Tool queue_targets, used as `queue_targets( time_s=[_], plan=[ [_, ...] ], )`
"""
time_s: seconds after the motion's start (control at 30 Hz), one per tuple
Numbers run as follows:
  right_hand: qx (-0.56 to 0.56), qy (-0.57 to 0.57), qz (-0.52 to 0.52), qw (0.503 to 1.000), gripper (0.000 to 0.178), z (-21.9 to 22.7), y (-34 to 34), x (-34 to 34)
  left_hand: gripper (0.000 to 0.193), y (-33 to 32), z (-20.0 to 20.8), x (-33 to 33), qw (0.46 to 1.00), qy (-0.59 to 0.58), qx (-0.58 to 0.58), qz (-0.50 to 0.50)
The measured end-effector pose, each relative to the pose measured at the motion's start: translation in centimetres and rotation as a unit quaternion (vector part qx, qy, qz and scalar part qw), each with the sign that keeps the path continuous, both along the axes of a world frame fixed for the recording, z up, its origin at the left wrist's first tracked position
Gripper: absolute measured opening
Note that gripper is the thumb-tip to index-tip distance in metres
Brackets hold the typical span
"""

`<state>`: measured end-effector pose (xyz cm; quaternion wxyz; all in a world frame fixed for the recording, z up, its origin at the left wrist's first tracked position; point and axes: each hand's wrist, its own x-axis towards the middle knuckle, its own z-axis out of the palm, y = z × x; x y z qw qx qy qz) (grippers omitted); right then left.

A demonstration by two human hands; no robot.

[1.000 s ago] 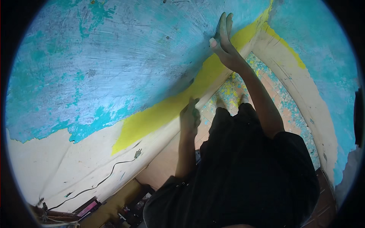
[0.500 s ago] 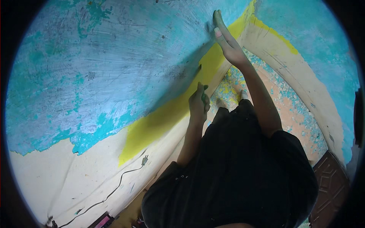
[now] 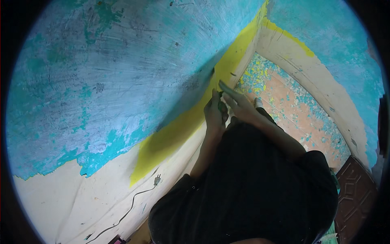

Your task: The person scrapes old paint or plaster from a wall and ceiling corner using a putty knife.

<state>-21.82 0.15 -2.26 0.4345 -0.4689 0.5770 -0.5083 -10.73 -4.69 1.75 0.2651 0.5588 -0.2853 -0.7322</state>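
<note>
1. The person's left hand [image 3: 215, 114] was raised in front of the chest, fingers curled closed around a small dark object [image 3: 222, 106] whose kind was too small and shadowed to make out.
2. The right hand [image 3: 239, 103] lay just beside the left, touching it; its fingers were stretched out flat toward the wall, the fingertips reaching over the dark object. It was open rather than clenched, and whether it pinched the object could not be told.
3. Both hands met close to the yellow painted band [image 3: 178, 130] that ran diagonally along the wall, just below the corner where two walls joined.
4. Above the band spread the scraped turquoise wall [image 3: 105, 81], its paint worn to pale, whitish patches.
5. Below the band was a cream-coloured lower wall [image 3: 73, 195], across which a thin grey cable with a plug [image 3: 157, 179] trailed.
6. To the right lay the floor [image 3: 300, 114], reddish and strewn with turquoise and yellow paint flakes.
7. The person wore a dark short-sleeved shirt [image 3: 252, 183], which filled the lower middle of the view.
</note>
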Motion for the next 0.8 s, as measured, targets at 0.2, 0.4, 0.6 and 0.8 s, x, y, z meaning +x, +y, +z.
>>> queue_targets(
  time_s=[0.2,0.4,0.6,0.8],
  plan=[
    [-0.018,-0.058,0.045,0.997,0.051,1.9,0.2,2.3,0.036,1.2,0.6,1.7,1.0,0.019,0.01,0.012],
    [0.009,-0.081,0.008,0.997,0.05,1.9,0.0,1.6,0.041,1.5,0.4,-0.3,0.999,0.033,0.013,0.035],
    [-0.072,-0.025,-0.102,0.992,0.049,1.4,-0.8,2.3,0.039,-0.5,-0.2,0.5,0.999,0.015,0.0,-0.049],
    [-0.005,-0.131,-0.044,0.99,0.047,0.9,-0.5,1.7,0.034,1.1,1.0,0.9,0.997,0.053,0.048,-0.034]
  ],
)
